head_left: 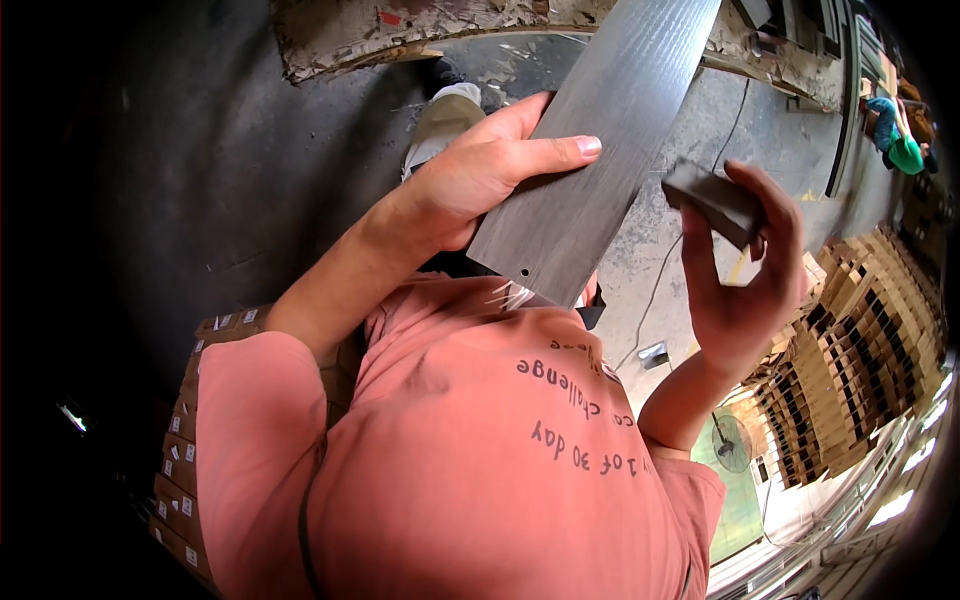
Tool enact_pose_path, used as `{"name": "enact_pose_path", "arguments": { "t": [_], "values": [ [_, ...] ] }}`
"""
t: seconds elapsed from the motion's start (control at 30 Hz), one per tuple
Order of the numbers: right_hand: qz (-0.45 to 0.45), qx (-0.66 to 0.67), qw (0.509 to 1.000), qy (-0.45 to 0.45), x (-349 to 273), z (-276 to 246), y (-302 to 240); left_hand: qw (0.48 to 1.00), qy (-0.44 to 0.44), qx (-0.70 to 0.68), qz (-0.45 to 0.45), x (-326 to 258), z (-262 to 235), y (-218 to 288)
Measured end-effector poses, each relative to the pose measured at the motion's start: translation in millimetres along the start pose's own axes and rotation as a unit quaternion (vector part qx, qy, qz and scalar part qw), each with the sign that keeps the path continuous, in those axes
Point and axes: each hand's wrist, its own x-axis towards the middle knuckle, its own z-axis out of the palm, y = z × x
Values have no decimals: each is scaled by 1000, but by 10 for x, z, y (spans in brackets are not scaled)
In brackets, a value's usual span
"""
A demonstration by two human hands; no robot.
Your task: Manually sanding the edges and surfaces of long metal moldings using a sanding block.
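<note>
A long flat grey board (610, 110) with a wood-like grain slants up from my waist and runs out past the top of the picture. Close to its near end is a small dark hole. My left hand (490, 170) grips the board's left edge, the thumb lying across the upper face and the other fingers hidden beneath. To the right of the board, my right hand (750, 280) holds a small dark grey block, like a sanding block (712, 198), between thumb and fingers. That block is held apart from the board.
A worn, chipped bench edge (350, 45) crosses the top. Stacked brown pieces (840, 350) rise at the right, near a standing fan (731, 443). Labelled cartons (178, 470) stand at the lower left. A cable (662, 275) runs along the floor. Another person in green (905, 152) is far right.
</note>
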Motion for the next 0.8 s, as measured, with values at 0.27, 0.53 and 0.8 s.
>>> {"name": "enact_pose_path", "arguments": {
  "t": [0.27,0.53,0.8],
  "values": [
    [-14,6,1000,7,-43,121,60,999,-24,-23,9,12,-17,37],
    [-42,78,996,-15,-43,90,0,997,-37,-68,-1,43,-45,28],
    [-10,54,998,14,83,83,-30,998,-42,-50,6,35,-101,18]
  ]
}}
